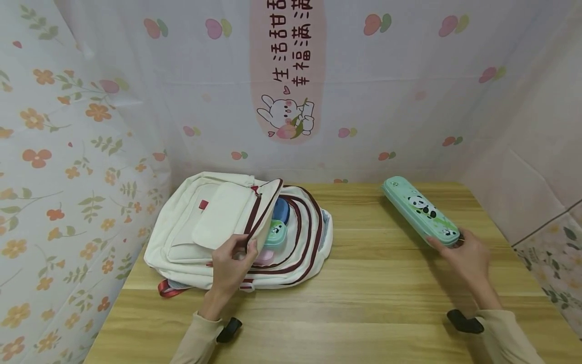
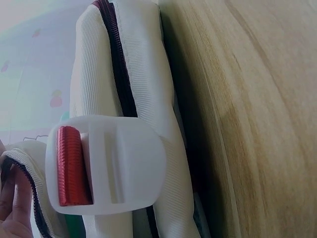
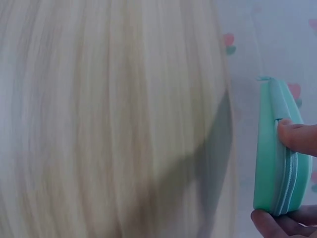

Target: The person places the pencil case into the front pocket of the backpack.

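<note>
A white backpack [image 1: 182, 222] with dark red zippers lies on the table, its front compartment unzipped. My left hand [image 1: 234, 260] pinches the edge of the flap and holds it up; part of that hand [image 2: 15, 208] shows at the left wrist view's lower left. Inside the opening are a small green panda case [image 1: 276, 232], a dark blue item [image 1: 281, 210] and a pink item [image 1: 264, 257]. On the right, my right hand [image 1: 468, 258] grips one end of a mint-green panda pencil case [image 1: 420, 210], tilted above the table. Its zipper side faces the right wrist camera.
The wooden table [image 1: 364, 303] stretches between the backpack and my right hand. A printed curtain [image 1: 204, 91] hangs behind it, with floral cloth [image 1: 63, 202] along the left. A white buckle [image 2: 133, 163] with a red strap hangs at the backpack's side.
</note>
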Demonstrator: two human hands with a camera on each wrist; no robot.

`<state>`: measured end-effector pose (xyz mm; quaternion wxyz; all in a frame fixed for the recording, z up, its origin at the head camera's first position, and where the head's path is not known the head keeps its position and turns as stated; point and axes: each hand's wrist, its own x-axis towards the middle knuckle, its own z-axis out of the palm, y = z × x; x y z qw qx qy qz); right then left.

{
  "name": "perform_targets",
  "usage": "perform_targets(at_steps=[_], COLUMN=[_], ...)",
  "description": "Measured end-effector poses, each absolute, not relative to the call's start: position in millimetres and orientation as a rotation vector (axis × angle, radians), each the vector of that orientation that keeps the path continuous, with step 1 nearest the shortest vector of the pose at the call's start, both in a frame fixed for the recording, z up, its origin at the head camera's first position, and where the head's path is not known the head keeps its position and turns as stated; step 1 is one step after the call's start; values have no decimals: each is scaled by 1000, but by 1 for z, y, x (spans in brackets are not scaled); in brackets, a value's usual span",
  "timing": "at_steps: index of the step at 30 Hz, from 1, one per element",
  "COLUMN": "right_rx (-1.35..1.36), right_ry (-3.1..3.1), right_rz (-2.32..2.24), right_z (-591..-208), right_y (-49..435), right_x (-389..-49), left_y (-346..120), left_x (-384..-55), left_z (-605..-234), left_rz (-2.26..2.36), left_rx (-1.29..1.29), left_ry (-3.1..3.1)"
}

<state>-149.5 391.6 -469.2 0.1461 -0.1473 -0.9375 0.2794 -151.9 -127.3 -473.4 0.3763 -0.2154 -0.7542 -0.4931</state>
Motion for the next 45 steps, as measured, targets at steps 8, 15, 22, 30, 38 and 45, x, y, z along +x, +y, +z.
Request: perform_targets(at_steps=[8, 15, 22, 30, 38, 45], right_rx=[-322, -162, -71, 29, 161, 245], right_ry=[-2715, -2658, -2610, -2654, -2649, -2670], right_rz=[832, 869, 929, 956, 1026, 1033], right_z=[-459, -451, -443, -438, -446, -447], right_y=[368, 344, 316, 289, 265, 246], right_x=[-151, -151, -155, -156, -166, -171], left_y=[-127, -128, -126, -125, -126, -126], left_x=[-152, -153, -153, -152, -152, -153], left_z=[-474, -475, -476, -478, -476, -475], left_rz=[-1263, -1256, -1266, -1261, -1260, -1252], left_rx=[-547, -563, -540, -537, -532, -549], left_ry=[-1922, -1905, -1925, -1926, -1937, -1929])
